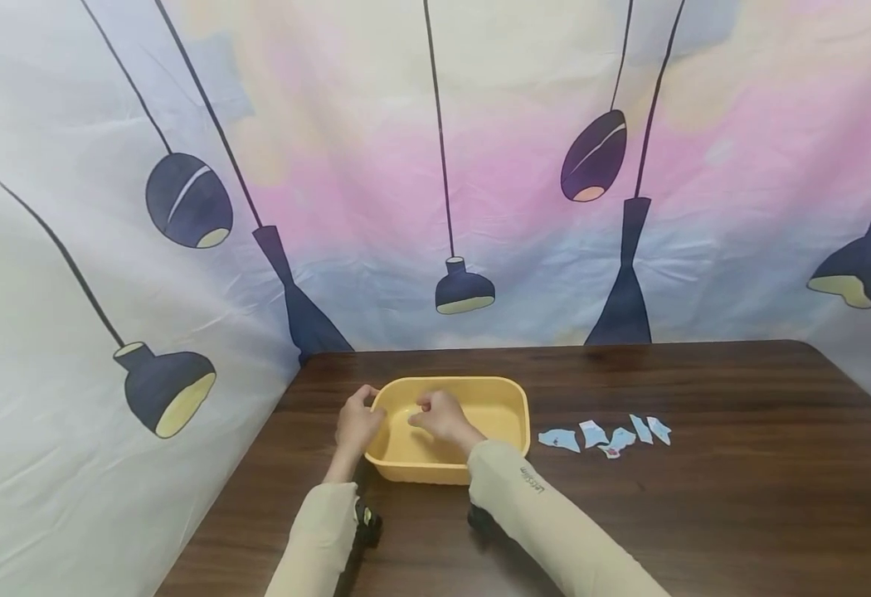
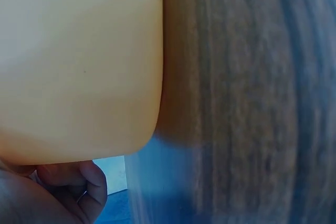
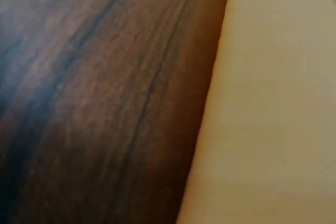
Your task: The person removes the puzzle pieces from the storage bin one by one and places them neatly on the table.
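Observation:
A yellow plastic basin (image 1: 446,473) stands on the brown table. At its left end my left hand (image 1: 358,423) grips the rim, thumb over the inner side and fingers outside. The left wrist view shows curled fingers (image 2: 94,184) against the end wall of the basin (image 2: 84,77). My right hand (image 1: 446,419) reaches over the near rim into the basin with bent fingers. Whether anything small is between those fingers cannot be made out. In the right wrist view only the outer wall of the basin (image 3: 273,103) and the table show; the hand itself is out of sight.
Several torn light-blue paper pieces (image 1: 559,439) lie in a loose row right of the basin, on the dark wood-grain table (image 1: 742,497). Behind the table hangs a pastel cloth (image 1: 376,207) printed with lamps. Dark wrist straps (image 1: 367,524) sit under the light sleeves.

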### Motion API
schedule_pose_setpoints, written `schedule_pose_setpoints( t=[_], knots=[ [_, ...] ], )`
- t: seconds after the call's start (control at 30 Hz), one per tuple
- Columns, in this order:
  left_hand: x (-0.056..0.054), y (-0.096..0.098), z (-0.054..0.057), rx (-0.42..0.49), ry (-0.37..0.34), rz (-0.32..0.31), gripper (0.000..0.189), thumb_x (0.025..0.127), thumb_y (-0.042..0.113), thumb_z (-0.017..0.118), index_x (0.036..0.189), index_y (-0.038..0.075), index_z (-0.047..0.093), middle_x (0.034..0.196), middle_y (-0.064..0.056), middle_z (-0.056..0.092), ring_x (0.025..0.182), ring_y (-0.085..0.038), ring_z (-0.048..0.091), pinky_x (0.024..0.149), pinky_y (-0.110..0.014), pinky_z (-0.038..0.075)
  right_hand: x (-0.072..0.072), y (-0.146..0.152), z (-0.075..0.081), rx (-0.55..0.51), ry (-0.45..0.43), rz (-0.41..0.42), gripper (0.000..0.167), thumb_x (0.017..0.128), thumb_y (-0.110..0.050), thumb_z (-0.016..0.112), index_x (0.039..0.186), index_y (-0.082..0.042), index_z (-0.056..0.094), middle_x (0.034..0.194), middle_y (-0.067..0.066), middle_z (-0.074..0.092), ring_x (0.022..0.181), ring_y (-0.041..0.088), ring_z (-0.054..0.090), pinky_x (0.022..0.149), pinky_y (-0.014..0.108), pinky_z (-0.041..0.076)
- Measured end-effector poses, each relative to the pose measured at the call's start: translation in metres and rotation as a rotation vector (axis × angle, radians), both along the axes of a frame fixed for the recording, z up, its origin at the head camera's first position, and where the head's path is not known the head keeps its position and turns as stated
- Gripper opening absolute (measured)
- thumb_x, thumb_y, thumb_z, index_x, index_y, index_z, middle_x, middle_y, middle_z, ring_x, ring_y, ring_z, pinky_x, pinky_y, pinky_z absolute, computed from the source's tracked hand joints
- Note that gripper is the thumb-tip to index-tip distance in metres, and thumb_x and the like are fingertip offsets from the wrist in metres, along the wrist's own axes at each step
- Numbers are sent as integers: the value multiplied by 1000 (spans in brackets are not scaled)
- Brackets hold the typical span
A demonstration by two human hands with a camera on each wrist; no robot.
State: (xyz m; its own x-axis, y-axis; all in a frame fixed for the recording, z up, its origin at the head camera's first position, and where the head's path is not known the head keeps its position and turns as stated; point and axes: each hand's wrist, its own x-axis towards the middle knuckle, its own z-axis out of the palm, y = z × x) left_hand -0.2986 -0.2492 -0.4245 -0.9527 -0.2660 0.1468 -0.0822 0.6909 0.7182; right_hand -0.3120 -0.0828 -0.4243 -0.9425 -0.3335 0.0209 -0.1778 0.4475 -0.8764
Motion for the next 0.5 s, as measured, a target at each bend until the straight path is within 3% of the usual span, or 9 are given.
schedule_pose_setpoints(
  t=[0.03,0.1,0.13,0.23,0.3,0.4,0.47,0.5],
  knots=[
    [0,0,0,3,5,-2,29,81,11,57,109,12,65,77,-10,69,64,-17,58,54,-30,37,-1,0,-1,-5,-19,-12,21,87,-13,67,80,6,59,74,7,56,66,19,50,64,30,45],
    [0,-1,1,11,16,1,30,80,10,57,109,12,65,74,-10,69,60,-16,56,52,-29,37,-2,-1,-2,-13,-45,-31,40,86,-14,68,63,-4,38,61,-1,33,55,14,28,55,27,28],
    [1,-1,2,16,20,3,30,80,10,57,109,11,65,73,-10,69,59,-16,56,51,-29,37,-2,-2,-3,-14,-58,-36,48,86,-15,68,62,-8,27,60,-2,21,55,14,18,54,27,22],
    [1,-2,3,20,29,1,30,81,10,57,110,10,65,74,-11,70,57,-15,55,50,-28,37,-3,-2,-6,15,-40,-60,52,84,-14,70,64,-15,21,62,-3,16,55,13,14,56,27,19],
    [1,-2,2,15,26,-2,30,82,10,57,111,10,64,74,-11,69,57,-15,55,50,-27,37,-3,-2,-7,58,-6,-73,45,81,-12,71,64,-11,29,64,-2,24,59,14,21,59,28,23],
    [1,-1,0,8,20,-6,30,82,10,57,111,9,64,75,-12,69,60,-16,56,51,-27,38,-2,0,-10,133,55,-91,23,76,-9,74,72,2,54,76,6,55,68,18,46,67,30,43],
    [0,0,-1,-2,21,-9,31,82,10,57,112,9,64,78,-12,69,63,-17,58,52,-27,37,-2,0,-11,165,76,-102,28,76,-9,76,96,7,66,102,15,67,90,26,60,86,38,51],
    [-1,1,-2,-5,23,-11,31,82,10,56,112,8,64,78,-12,69,64,-17,58,52,-28,37,-2,1,-12,172,76,-102,30,76,-8,76,99,9,66,106,18,68,96,30,62,89,40,51]
  ],
)
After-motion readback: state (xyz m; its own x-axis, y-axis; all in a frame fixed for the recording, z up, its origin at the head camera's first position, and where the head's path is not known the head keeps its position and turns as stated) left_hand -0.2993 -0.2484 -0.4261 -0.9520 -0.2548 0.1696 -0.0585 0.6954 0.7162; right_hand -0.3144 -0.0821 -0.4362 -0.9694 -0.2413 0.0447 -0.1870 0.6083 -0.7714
